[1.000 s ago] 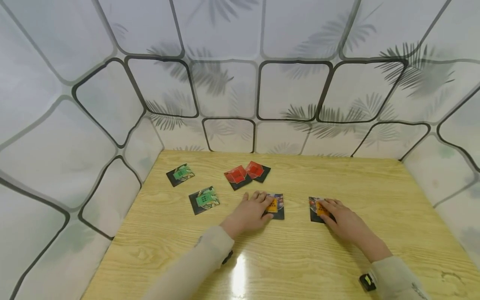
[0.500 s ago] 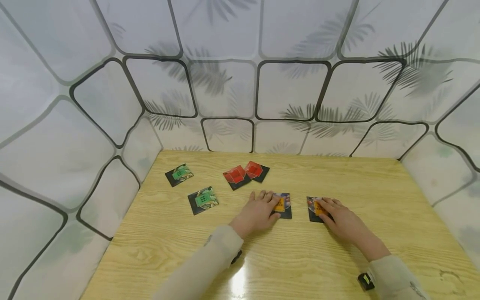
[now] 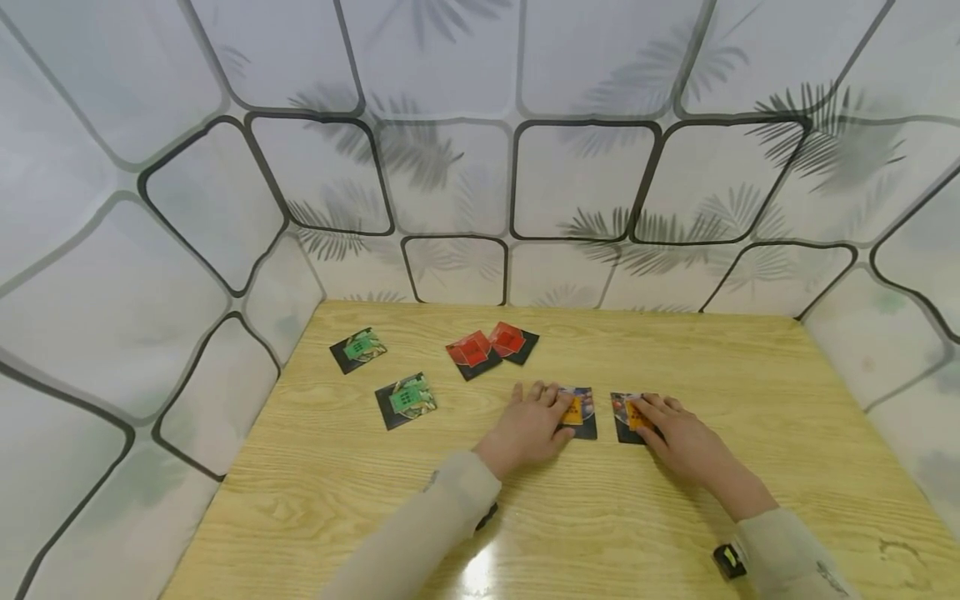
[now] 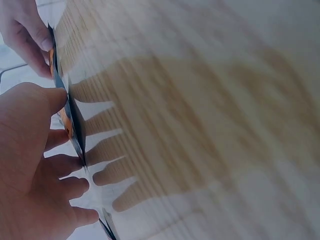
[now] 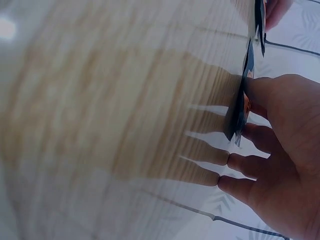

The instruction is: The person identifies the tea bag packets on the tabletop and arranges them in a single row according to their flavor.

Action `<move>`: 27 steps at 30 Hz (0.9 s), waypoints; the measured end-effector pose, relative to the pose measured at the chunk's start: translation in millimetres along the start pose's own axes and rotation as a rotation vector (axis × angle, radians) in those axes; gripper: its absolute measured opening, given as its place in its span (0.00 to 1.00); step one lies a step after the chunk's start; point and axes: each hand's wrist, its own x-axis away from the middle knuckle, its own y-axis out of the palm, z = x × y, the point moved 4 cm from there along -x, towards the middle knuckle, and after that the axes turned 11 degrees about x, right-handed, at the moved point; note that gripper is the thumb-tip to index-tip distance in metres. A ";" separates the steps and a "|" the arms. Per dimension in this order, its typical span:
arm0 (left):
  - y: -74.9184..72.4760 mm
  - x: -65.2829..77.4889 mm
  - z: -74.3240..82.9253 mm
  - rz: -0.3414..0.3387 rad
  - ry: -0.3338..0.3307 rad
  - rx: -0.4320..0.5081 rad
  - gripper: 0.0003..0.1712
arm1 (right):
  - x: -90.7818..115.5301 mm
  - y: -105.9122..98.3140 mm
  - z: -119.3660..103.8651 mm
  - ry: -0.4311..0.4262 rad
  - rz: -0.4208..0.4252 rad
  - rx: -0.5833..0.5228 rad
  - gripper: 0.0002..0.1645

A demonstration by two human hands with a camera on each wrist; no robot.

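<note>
Two small flat packets, dark with orange labels, lie side by side on the wooden table with a narrow gap between them. My left hand (image 3: 527,431) rests on the left orange-labelled packet (image 3: 587,425), its fingertips over the packet's left part. On the right orange-labelled packet (image 3: 622,430) rest the fingertips of my right hand (image 3: 688,442), covering its right part. In the left wrist view, the thumb (image 4: 56,100) touches the packet's edge and the other fingers are spread on the tabletop. The right wrist view shows the right thumb (image 5: 259,91) against its packet similarly.
Two red-labelled packets, one left (image 3: 473,354) and one right (image 3: 514,342), touch or overlap behind my left hand. Further left lie two green-labelled packets, one at the back (image 3: 358,349) and one nearer (image 3: 407,401). A patterned fabric wall (image 3: 457,183) encloses the table (image 3: 300,500).
My left hand has slid rightward with its orange-labelled packet, narrowing the gap to the other one. The right hand and its packet have hardly moved. The red and green packets stay put.
</note>
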 end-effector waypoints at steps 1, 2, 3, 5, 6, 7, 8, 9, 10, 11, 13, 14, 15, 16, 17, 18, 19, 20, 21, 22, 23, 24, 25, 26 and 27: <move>0.0 -0.4 1.5 0.000 0.001 -0.002 0.37 | 0.0 -0.1 -0.2 -0.001 0.000 -0.001 0.34; 0.2 -0.9 2.8 -0.001 0.000 -0.002 0.37 | 0.0 -0.1 -0.4 -0.002 0.002 0.000 0.34; 0.3 -1.3 4.2 -0.001 0.000 -0.002 0.37 | -0.1 -0.2 -0.5 -0.003 0.005 0.001 0.34; 0.8 -2.1 6.8 -0.003 -0.002 -0.002 0.37 | -0.5 0.1 -0.2 -0.005 0.011 0.006 0.34; 1.1 -2.6 8.0 -0.004 -0.005 -0.003 0.37 | -0.7 0.3 0.2 -0.007 0.014 0.009 0.34; 1.5 -3.0 9.0 -0.003 -0.007 -0.003 0.37 | -0.9 0.7 0.4 -0.006 0.015 0.011 0.34; 1.9 -3.4 9.9 -0.004 -0.010 -0.003 0.37 | -1.1 1.1 0.6 -0.006 0.016 0.012 0.34; 2.4 -3.8 10.8 -0.005 -0.011 -0.003 0.37 | -1.3 1.5 0.9 -0.005 0.016 0.012 0.34; 2.7 -4.2 11.5 -0.005 -0.014 -0.005 0.37 | -1.6 1.9 1.3 -0.005 0.016 0.013 0.34; 2.8 -4.5 12.2 -0.005 -0.016 -0.006 0.37 | -1.8 2.2 1.5 -0.005 0.015 0.014 0.34; 3.0 -5.0 13.3 -0.005 -0.019 -0.008 0.37 | -2.1 2.6 1.4 -0.001 0.013 0.012 0.34; 3.0 -5.2 13.8 -0.005 -0.019 -0.011 0.37 | -2.4 2.7 1.8 -0.001 0.014 0.014 0.34; 2.9 -5.4 14.3 -0.004 -0.018 -0.013 0.37 | -2.7 2.7 2.2 0.000 0.015 0.016 0.34; 3.0 -5.7 14.7 -0.005 -0.019 -0.016 0.37 | -3.0 2.6 2.4 0.001 0.017 0.018 0.34; 2.8 -5.8 15.1 -0.003 -0.017 -0.019 0.37 | -3.1 2.5 2.2 0.004 0.017 0.017 0.33; 2.9 -6.0 15.3 -0.004 -0.015 -0.023 0.37 | -3.2 2.4 2.1 0.006 0.017 0.017 0.33; 3.1 -6.2 15.5 -0.003 -0.015 -0.026 0.37 | -3.3 2.3 2.2 0.007 0.018 0.016 0.33; 3.1 -6.3 15.7 -0.003 -0.012 -0.029 0.37 | -3.5 2.3 2.4 0.007 0.018 0.017 0.33; 3.3 -6.4 15.9 -0.004 -0.012 -0.029 0.37 | -3.4 2.3 2.1 0.008 0.017 0.016 0.33; 4.1 -6.9 15.8 -0.005 -0.013 -0.027 0.37 | -3.2 2.4 1.8 0.008 0.015 0.014 0.34; 4.4 -6.8 15.9 -0.004 -0.012 -0.025 0.37 | -3.1 2.4 1.6 0.009 0.014 0.012 0.34; 4.9 -6.9 15.9 -0.004 -0.012 -0.021 0.37 | -3.1 2.4 1.8 0.008 0.014 0.013 0.33; 5.5 -7.2 16.0 -0.004 -0.012 -0.020 0.37 | -3.0 2.5 1.9 0.006 0.013 0.014 0.33; 5.9 -7.5 16.0 -0.003 -0.013 -0.018 0.37 | -2.9 2.4 2.0 0.006 0.012 0.014 0.33; 6.6 -7.9 15.9 -0.003 -0.014 -0.014 0.37 | -2.9 2.3 2.0 0.007 0.010 0.015 0.33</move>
